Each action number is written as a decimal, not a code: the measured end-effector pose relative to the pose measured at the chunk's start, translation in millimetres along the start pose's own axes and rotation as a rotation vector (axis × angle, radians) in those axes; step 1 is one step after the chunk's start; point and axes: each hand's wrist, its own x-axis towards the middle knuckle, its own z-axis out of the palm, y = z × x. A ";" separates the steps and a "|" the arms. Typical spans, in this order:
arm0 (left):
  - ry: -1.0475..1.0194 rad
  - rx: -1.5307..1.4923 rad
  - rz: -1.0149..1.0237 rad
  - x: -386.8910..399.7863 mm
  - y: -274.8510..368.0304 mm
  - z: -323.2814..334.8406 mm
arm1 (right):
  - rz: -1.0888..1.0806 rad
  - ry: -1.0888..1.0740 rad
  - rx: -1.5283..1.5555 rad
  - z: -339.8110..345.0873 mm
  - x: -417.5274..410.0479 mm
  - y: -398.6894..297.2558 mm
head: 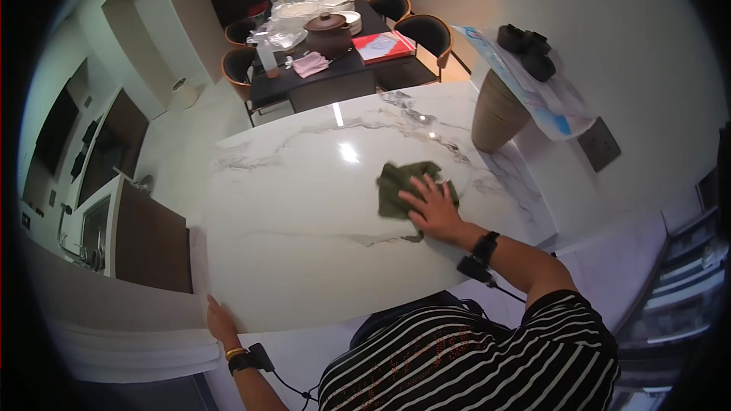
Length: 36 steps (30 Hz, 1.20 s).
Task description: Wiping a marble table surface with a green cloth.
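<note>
A dark green cloth [394, 197] lies bunched on the white marble-patterned countertop [285, 200]. On top of it, palm down and with fingers spread, rests my right hand [434, 208]; the fingers are not curled around the fabric. My left hand [221, 319] touches the countertop's near left corner, and its grip there is partly hidden. Both wrists wear black straps with small cabled devices.
Against the right wall stands a tall tan vase [497, 114], beside a plastic package [531, 97] and black cups [525, 48]. Beyond the countertop, a dark table [342, 77] bears a lidded brown pot [328, 37], a spray bottle [266, 57], a pink cloth [310, 64] and a red box [384, 47].
</note>
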 end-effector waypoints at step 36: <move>-0.012 -0.073 0.058 -3.0 9.9 0.8 | 0.702 0.090 -0.255 -11.0 -144.6 41.1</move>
